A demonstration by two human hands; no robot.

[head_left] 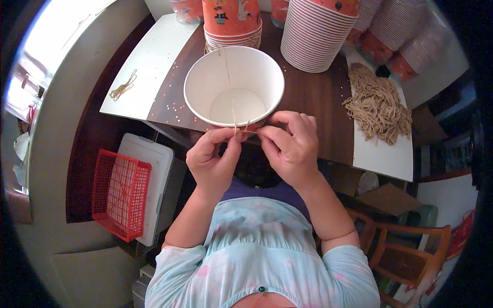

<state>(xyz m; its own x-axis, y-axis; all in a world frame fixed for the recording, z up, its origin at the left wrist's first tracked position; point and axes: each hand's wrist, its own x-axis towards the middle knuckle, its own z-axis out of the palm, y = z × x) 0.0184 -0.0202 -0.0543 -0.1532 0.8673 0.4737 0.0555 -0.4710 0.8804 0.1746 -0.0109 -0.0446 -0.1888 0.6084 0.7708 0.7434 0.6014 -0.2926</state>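
A white-lined paper cup (233, 90) with an orange outside stands open at the near edge of the dark wooden table (318, 97). A thin tan string (235, 122) runs over its near rim. My left hand (213, 159) pinches one end of the string at the rim. My right hand (290, 146) pinches the other end beside it. Both hands touch the cup's near wall.
Stacks of orange printed cups (232, 23) and ribbed white cups (316, 33) stand behind. A heap of tan strings (377, 105) lies on a white board at right; a few strings (123, 87) lie at left. A red basket (120, 192) and a wooden chair (411, 251) are below.
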